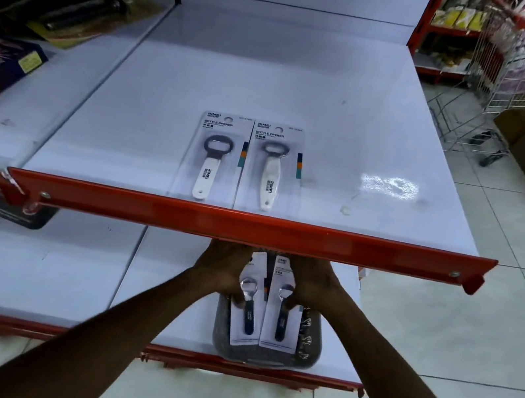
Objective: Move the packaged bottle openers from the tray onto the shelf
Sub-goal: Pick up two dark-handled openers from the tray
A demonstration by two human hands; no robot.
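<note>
Both hands are down on the lower shelf, under the red lip of the upper one. The left hand (223, 270) has its fingers closed on a dark-handled packaged bottle opener (248, 307), and the right hand (310, 287) is closed on its twin (282, 313) just beside it. Both cards lie over a speckled grey tray (262, 357) near the front edge of the lower shelf (68, 270). Some binder clips (305, 339) sit at the tray's right side.

Up on the upper shelf (308, 85), two white-handled packaged openers (214, 159) (273, 169) already lie flat, side by side, touching, their bottoms near the red front rail (249, 229).

To do this well, I'd say each card should be lifted level, drawn back clear of the rail before rising, then laid down beside the pair, edges lined up and print facing up.
</note>
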